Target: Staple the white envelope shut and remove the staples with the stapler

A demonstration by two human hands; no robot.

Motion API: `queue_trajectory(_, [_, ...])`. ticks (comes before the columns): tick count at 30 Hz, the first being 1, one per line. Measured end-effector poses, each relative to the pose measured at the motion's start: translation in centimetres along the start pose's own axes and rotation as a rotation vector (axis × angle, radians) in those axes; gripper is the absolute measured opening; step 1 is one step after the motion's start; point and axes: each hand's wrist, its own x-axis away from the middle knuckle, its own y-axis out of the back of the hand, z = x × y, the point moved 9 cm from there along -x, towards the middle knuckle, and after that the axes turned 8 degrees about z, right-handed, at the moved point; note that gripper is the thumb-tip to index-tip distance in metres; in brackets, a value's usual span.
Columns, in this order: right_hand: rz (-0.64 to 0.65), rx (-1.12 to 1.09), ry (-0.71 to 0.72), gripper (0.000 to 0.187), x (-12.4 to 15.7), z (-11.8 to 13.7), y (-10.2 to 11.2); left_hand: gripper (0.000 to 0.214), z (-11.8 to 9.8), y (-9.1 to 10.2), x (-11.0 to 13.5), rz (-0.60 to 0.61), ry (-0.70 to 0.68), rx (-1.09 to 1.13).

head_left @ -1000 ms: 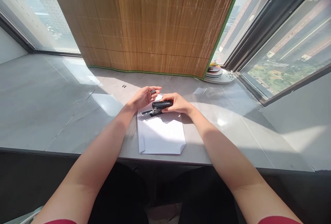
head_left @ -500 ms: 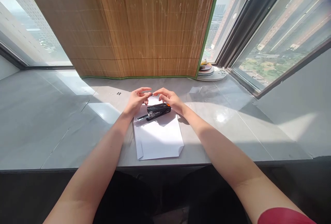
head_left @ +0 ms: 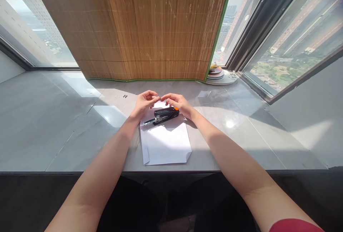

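Note:
My left hand (head_left: 144,104) is closed in a pinch on a small dark strip of staples (head_left: 160,99), mostly hidden by the fingertips. From the other side, my right hand (head_left: 179,103) has its bent fingers at the same strip, index fingertip against it. Just below both hands lies a black stapler (head_left: 167,114) with an orange spot at its right end. Its top is raised and a metal tray sticks out to the left. The stapler rests on white paper sheets (head_left: 167,146), whose lower corners are folded.
Two small grey strips (head_left: 125,96) and tiny bits lie on the grey tiled counter (head_left: 80,128), left of my hands. A bamboo blind (head_left: 150,28) hangs down behind. Stacked plates (head_left: 215,74) stand at the back right by the window. The counter's front edge runs near my body.
The view has shifted slightly. My fingertips have moved a little around the small strip, which shows less now. The stapler and paper stay in place.

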Motion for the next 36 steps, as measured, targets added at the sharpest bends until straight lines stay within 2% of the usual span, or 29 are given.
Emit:
queue_trajectory(4, [-0.009, 0.076, 0.009, 0.041, -0.3, 0.2, -0.1, 0.051, -0.4, -0.2, -0.1, 0.009, -0.025, -0.045])
queue_trajectory(6, [-0.054, 0.143, 0.010, 0.039, -0.3, 0.0, 1.2, 0.050, -1.4, 0.9, 0.1, -0.073, -0.097, -0.095])
queue_trajectory(7, [-0.096, 0.204, -0.006, 0.037, -0.2, -0.3, 2.4, 0.047, -2.2, 2.0, 0.3, -0.156, -0.145, -0.136])
queue_trajectory(9, [-0.256, 0.376, -0.088, 0.028, 0.7, -1.1, 6.2, 0.034, -3.7, 4.9, 1.4, -0.380, -0.210, -0.285])
queue_trajectory(10, [-0.378, 0.471, -0.155, 0.024, 1.5, -1.6, 8.7, 0.025, -4.3, 6.4, 2.1, -0.498, -0.207, -0.400])
queue_trajectory(12, [-0.651, 0.569, -0.313, 0.025, 4.2, -2.6, 13.7, 0.011, -5.0, 8.6, 3.3, -0.686, -0.123, -0.692])
queue_trajectory(14, [-0.844, 0.611, -0.436, 0.028, 6.7, -3.3, 16.9, 0.025, -4.7, 9.8, 3.9, -0.782, 0.036, -0.952])
queue_trajectory(16, [-0.927, 0.635, -0.504, 0.027, 8.1, -3.9, 18.4, 0.042, -3.3, 10.4, 3.9, -0.773, 0.231, -1.098])
queue_trajectory(19, [-0.976, 0.639, -0.544, 0.024, 9.1, -4.4, 18.7, 0.044, -0.7, 10.3, 3.2, -0.607, 0.438, -1.196])
queue_trajectory(22, [-1.022, 0.629, -0.571, 0.023, 9.6, -4.5, 18.8, 0.037, 0.3, 9.9, 2.6, -0.504, 0.446, -1.237])
queue_trajectory(24, [-1.048, 0.635, -0.572, 0.023, 9.7, -4.2, 18.9, 0.031, 0.0, 10.3, 2.6, -0.538, 0.405, -1.207])
queue_trajectory(26, [-1.078, 0.677, -0.486, 0.022, 9.3, -2.8, 18.3, 0.026, -0.3, 10.7, 2.8, -0.583, 0.369, -1.162])
queue_trajectory(28, [-0.998, 0.702, -0.295, 0.022, 7.5, -0.8, 16.4, 0.022, -0.5, 10.9, 2.8, -0.607, 0.335, -1.131])
queue_trajectory(29, [-0.888, 0.687, -0.177, 0.023, 6.1, 0.1, 14.8, 0.022, -0.6, 10.9, 2.9, -0.613, 0.319, -1.122])
queue_trajectory(31, [-0.523, 0.595, 0.018, 0.028, 2.9, 1.2, 10.1, 0.025, -0.8, 10.8, 3.0, -0.622, 0.292, -1.107])
queue_trajectory(33, [-0.125, 0.508, 0.122, 0.032, 0.9, 1.8, 4.7, 0.030, -0.8, 10.6, 3.0, -0.622, 0.286, -1.094])
queue_trajectory(35, [0.160, 0.472, 0.145, 0.033, 0.5, 1.8, 0.7, 0.033, -0.7, 10.5, 2.9, -0.600, 0.286, -1.078])
queue_trajectory(36, [0.245, 0.470, 0.138, 0.034, 0.5, 1.6, -0.5, 0.033, -0.6, 10.4, 2.8, -0.585, 0.275, -1.062])
